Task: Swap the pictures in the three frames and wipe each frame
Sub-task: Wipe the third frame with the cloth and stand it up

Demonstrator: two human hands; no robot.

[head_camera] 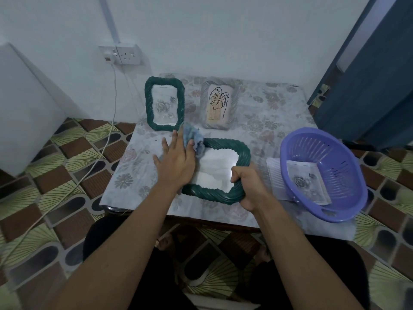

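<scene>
Currently the left hand (176, 162) presses a blue cloth (194, 136) with straight, spread fingers onto the far corner of a green frame (225, 143) lying on the table (134, 175). The right hand (248, 182) has its fingers curled tight round the near corner. The glass seems empty. A second green frame (165, 104) stands just beyond the left fingertips; a wide swipe could topple it.

A twisty green frame (148, 101) with a rose picture (162, 106) and a grey frame (204, 104) with a leaf picture (218, 104) stand at the back. Another green frame (223, 145) sits in front, a blue cloth (195, 137) on its corner.
</scene>
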